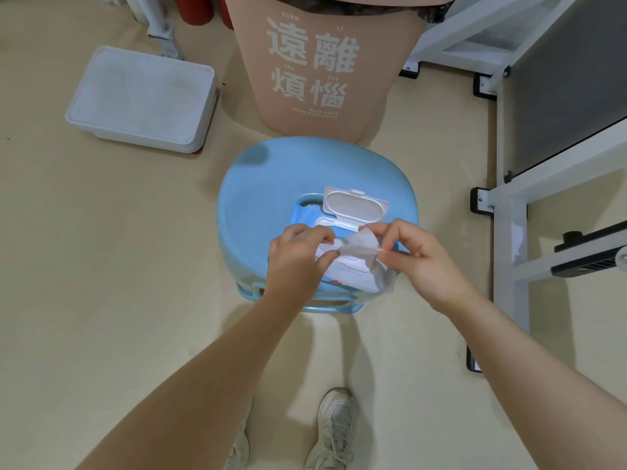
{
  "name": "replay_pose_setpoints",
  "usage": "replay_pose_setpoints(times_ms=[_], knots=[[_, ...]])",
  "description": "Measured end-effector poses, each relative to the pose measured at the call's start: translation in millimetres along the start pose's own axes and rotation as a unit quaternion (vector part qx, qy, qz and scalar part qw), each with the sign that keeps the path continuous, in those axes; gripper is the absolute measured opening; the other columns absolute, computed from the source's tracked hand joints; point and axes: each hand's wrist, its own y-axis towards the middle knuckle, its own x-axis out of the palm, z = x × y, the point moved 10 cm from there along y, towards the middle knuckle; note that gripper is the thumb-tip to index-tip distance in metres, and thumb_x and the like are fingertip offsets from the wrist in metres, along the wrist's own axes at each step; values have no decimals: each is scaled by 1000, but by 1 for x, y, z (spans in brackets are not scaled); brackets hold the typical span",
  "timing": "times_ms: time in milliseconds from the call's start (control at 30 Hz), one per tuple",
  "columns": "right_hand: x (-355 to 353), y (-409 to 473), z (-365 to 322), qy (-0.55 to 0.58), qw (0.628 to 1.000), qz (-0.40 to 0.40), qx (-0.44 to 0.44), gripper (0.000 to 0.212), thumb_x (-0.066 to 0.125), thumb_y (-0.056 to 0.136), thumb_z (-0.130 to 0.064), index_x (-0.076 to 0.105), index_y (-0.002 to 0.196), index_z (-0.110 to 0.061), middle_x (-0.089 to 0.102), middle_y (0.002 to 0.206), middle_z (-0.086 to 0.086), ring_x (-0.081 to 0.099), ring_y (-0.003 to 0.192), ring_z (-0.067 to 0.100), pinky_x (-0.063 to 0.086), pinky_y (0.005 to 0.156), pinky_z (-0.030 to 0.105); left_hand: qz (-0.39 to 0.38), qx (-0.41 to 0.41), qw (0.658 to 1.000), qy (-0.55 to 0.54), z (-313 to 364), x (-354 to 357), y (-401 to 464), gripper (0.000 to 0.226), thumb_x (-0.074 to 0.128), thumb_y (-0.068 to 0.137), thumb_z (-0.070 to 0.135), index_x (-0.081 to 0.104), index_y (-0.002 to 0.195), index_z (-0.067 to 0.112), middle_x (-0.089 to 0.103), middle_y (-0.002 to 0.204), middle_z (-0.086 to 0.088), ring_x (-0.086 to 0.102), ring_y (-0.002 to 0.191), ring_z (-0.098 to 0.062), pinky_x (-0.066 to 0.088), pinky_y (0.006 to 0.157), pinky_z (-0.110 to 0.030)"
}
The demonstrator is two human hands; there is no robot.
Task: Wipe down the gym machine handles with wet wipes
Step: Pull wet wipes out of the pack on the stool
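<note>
Nearest the camera, two pale sneakers [334, 432] stand on the beige floor [101, 266], and both bare forearms reach forward over a blue stool [271, 178]. The left hand [295, 256] and the right hand [420, 259] each pinch one end of a single wet wipe [359, 244], fingers closed narrowly on the sheet, so it stretches left to right between them, its long axis running across the view. Its right corner hangs down past the stool's front edge. Directly beneath lies the wipes pack [346, 269], flat on the stool seat, with its white flip lid [356, 206] standing open on the far side. Whether the sheet is fully free of the dispenser slot cannot be told. The coming move likely needs a lift upward and toward the white machine frame [509, 215] on the right, which the right hand sits nearer; the floor between is open. Farther off stand a tan bin [325, 62] just behind the stool and a white lidded box [142, 100] to the left.
</note>
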Motion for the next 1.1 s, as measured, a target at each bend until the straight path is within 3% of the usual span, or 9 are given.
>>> replay_pose_setpoints(times_ms=[100,167,300,400,500,633,867,967,1100], knots=[[7,-1,-2,-184,981,-45,-35,35,54,72,9,43,60,-22,64,104,-21,57,98,11,39,75,11,17,22,1000,15,4,-1,-1,25,52,78,31,70,89,19,69,91,6,50,111,-23,13,77,-19],[14,4,-8,-280,957,-56,-47,35,56,71,4,42,56,-24,65,108,-8,55,103,15,33,70,6,25,35,998,42,6,2,-2,22,53,74,28,73,82,21,70,86,6,56,102,-29,16,80,-25],[7,22,-13,-312,947,51,59,37,56,86,-35,45,61,-10,55,69,6,49,70,23,36,63,34,41,50,996,65,8,4,-3,32,44,70,28,74,78,27,66,76,6,60,88,-33,29,77,-37],[19,28,-18,-431,900,40,44,11,59,84,-26,50,86,-21,54,101,3,51,95,24,40,71,32,32,42,997,55,6,4,-4,35,42,74,37,74,76,25,65,78,4,56,92,-34,19,80,-34],[43,23,-7,-510,854,-101,23,38,50,88,-19,52,122,-37,39,127,-3,38,119,19,38,75,30,11,24,999,42,4,7,-4,40,38,76,43,73,77,22,65,82,5,52,98,-32,16,81,-31],[28,18,-5,-493,867,-60,41,36,60,84,-40,60,116,-23,44,123,-3,46,111,18,44,80,29,28,45,994,95,6,5,-5,28,47,77,38,73,74,29,64,73,9,59,82,-33,29,72,-36],[13,6,-1,-266,957,94,62,14,58,86,-15,61,73,-19,60,83,-4,53,84,16,38,75,27,58,44,987,142,8,6,-8,27,47,77,33,71,65,28,62,69,11,56,79,-25,31,71,-32],[18,-2,-2,-108,991,38,69,28,58,86,-7,55,65,-25,64,88,-9,55,80,-5,39,76,17,63,40,986,147,7,4,-9,29,47,78,38,71,65,29,60,67,11,56,76,-24,30,68,-31],[30,-12,8,-130,984,-64,99,24,54,90,-9,64,70,-18,57,116,-6,50,99,-4,32,79,0,68,50,989,119,7,5,-10,20,53,74,31,72,70,28,61,69,9,52,81,-22,29,69,-33]])
